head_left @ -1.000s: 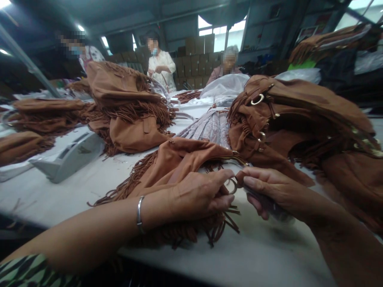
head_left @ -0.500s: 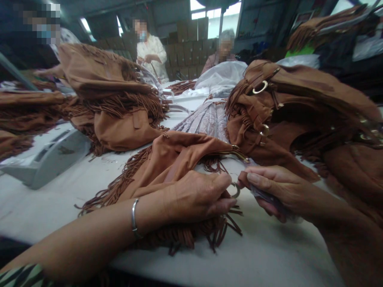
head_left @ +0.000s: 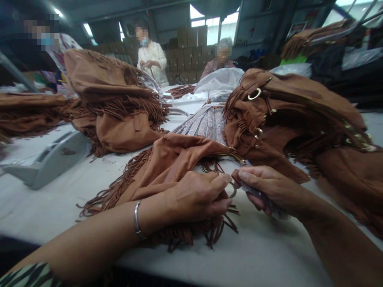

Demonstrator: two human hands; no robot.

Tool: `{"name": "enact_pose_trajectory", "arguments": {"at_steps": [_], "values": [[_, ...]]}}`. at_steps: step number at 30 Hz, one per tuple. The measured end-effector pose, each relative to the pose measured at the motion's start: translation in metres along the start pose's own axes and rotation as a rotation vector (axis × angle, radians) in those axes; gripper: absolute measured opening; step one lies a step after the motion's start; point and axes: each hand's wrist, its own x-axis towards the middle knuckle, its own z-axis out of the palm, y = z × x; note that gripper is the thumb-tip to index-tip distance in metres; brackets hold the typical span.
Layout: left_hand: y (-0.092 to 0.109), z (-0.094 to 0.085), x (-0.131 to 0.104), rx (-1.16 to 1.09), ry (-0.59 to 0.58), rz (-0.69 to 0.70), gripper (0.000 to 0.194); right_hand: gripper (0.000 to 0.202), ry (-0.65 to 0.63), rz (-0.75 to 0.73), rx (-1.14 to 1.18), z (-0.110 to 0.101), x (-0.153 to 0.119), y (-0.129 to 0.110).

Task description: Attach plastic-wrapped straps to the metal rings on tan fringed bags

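Note:
A brown fringed bag (head_left: 167, 167) lies on the white table in front of me, its zip edge toward the right. Pinched in my left hand (head_left: 200, 195) is a metal ring (head_left: 232, 190), which pokes out past the fingertips; the hand rests over the bag's lower part. My right hand (head_left: 266, 187) is closed on a strap (head_left: 236, 177) with a brown end and clear plastic wrapping (head_left: 278, 209) along it. The brown strap end is close to the ring; whether they touch I cannot tell.
Stacked brown fringed bags (head_left: 110, 83) stand at left behind a grey tape dispenser (head_left: 54, 155). More bags (head_left: 299, 107) are piled at right. Wrapped straps (head_left: 203, 121) lie mid-table. Across the table are people, one in a white top (head_left: 152, 57), with cartons (head_left: 188, 52) behind.
The view has shifted slightly. Both hands keep their grips on the ring and strap, nearly in the same places, with the strap end still beside the ring.

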Motion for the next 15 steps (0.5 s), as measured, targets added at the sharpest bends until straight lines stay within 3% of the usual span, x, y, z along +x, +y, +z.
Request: {"name": "enact_pose_trajectory", "arguments": {"at_steps": [3, 7, 15], "values": [[-0.0015, 0.0016, -0.0004, 0.116, 0.02, 0.024, 0.028, 0.043, 0.006, 0.007, 0.005, 0.0011, -0.0008, -0.0022], [-0.0033, 0.0024, -0.0005, 0.113, 0.053, 0.065, 0.025, 0.047, -0.01, 0.019, -0.025, 0.0033, -0.0005, -0.0043], [0.0019, 0.0018, 0.0001, 0.13, -0.077, 0.038, 0.028, 0.048, -0.059, -0.028, -0.039, -0.0011, 0.0023, 0.0]]}}
